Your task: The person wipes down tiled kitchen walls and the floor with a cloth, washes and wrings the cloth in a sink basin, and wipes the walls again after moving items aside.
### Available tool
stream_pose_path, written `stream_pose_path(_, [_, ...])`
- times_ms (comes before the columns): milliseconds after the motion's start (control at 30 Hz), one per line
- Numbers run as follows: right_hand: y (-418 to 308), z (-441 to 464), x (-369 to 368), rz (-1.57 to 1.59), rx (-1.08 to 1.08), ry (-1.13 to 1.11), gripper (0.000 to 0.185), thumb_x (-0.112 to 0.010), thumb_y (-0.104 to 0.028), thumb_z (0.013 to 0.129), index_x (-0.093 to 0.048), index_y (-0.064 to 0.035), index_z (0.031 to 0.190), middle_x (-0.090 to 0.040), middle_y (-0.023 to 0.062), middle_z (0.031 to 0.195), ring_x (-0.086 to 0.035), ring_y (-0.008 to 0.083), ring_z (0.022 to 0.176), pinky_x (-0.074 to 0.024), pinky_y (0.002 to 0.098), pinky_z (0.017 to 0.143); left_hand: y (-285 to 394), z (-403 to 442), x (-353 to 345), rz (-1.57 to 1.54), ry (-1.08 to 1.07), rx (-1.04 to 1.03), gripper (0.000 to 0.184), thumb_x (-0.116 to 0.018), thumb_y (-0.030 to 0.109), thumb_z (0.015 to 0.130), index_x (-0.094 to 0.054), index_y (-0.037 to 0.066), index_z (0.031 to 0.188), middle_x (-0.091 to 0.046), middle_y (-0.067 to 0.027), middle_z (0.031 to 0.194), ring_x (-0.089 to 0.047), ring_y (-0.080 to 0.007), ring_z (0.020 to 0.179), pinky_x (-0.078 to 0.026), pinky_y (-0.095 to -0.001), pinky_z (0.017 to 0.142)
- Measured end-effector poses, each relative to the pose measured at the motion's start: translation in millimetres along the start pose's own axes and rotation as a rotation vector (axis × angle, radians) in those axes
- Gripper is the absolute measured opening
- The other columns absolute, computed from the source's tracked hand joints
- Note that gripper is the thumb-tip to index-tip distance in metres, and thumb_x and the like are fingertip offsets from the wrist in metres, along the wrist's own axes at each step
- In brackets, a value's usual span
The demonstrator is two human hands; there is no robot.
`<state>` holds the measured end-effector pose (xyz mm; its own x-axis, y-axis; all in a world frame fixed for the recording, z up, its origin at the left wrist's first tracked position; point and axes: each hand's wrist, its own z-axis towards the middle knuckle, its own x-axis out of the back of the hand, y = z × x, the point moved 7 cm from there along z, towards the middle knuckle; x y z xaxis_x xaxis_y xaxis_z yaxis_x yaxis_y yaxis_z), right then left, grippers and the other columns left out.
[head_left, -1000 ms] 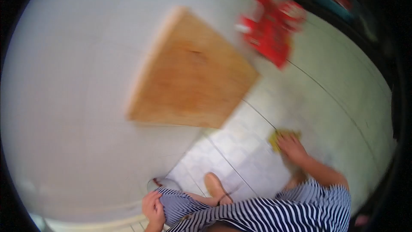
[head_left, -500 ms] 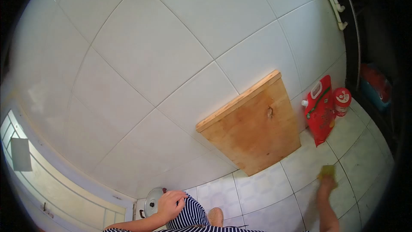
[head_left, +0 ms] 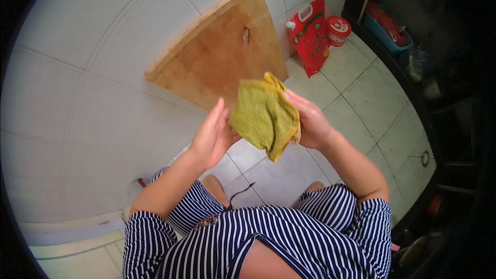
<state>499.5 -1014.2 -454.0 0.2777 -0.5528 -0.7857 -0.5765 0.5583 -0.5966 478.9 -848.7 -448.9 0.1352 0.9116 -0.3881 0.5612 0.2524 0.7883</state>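
**Green cloth held at its right edge above the floor**

At the left, the person's left hand stands open beside the cloth's left edge, its upper digit clear of the fabric. The lower fingers run to that edge, partly behind it; whether they touch it cannot be told.

Beyond this hand, away from the body, a wooden board leans against the white tiled wall. The cloth overlaps its lower right corner in view but hangs in front of it, nearer the wearer.

The cloth itself lies between the two hands, to the right of the left one and to the left of the right one, in front of the striped clothing. Its longer direction runs from the far end back toward the body, across the gap rather than along it. A crease follows much the same line, and a yellower border shows along the right side.

The right hand is the nearer, closed on the right edge, thumb on the face toward the wearer and fingers mostly hidden behind.

Farther right, a red pouch and a red tub stand side by side on the floor, well apart from both hands.
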Motion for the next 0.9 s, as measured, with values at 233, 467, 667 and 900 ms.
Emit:
stream_pose_path(233, [-6.9,15.9,-49.8,0.106,-0.063,0.002,0.053,-0.036,-0.042,0.107,-0.043,-0.007,0.146,-0.057,0.0113,0.138,-0.06,0.0217,0.12,-0.0507,0.0381,0.1,21.4,-1.0,-24.5,-0.651,-0.307,0.008,0.06,-0.033,0.053,0.105,-0.044,0.011,0.146,-0.051,-0.0086,0.145,-0.05,-0.0243,0.132,-0.039,-0.0437,0.112])
stream_pose_path(467, [5.7,-2.3,-84.4,-0.11,0.1,0.207,0.044,-0.055,-0.032,0.102,-0.05,-0.003,0.135,-0.064,0.0117,0.118,-0.066,0.0196,0.098,-0.0563,0.0343,0.083,26.1,-19.4,-7.3,-0.423,-0.286,-0.189,0.052,-0.05,0.04,0.103,-0.046,0.008,0.143,-0.055,-0.0082,0.141,-0.051,-0.0226,0.13,-0.039,-0.0406,0.111])
stream_pose_path(667, [34.1,-34.1,-8.9,-0.599,0.183,0.689,0.032,-0.069,-0.018,0.091,-0.058,-0.0025,0.117,-0.066,0.0063,0.1,-0.065,0.0156,0.089,-0.0553,0.0312,0.074,15.5,-25.8,-7.9,0.135,-0.142,-0.687,0.042,-0.05,0.011,0.102,-0.049,0.0,0.143,-0.05,-0.0107,0.147,-0.045,-0.0216,0.137,-0.031,-0.0357,0.117])
stream_pose_path(900, [67.3,-36.0,-11.6,0.117,0.299,0.615,0.044,-0.04,-0.038,0.104,-0.058,-0.0034,0.126,-0.065,0.0095,0.118,-0.064,0.0211,0.104,-0.0517,0.0397,0.092,-20.8,-38.6,-60.6,1.404,-0.02,-1.015,0.072,-0.063,0.038,0.095,-0.034,0.006,0.153,-0.028,-0.0149,0.161,-0.026,-0.0415,0.147,-0.025,-0.0477,0.119])
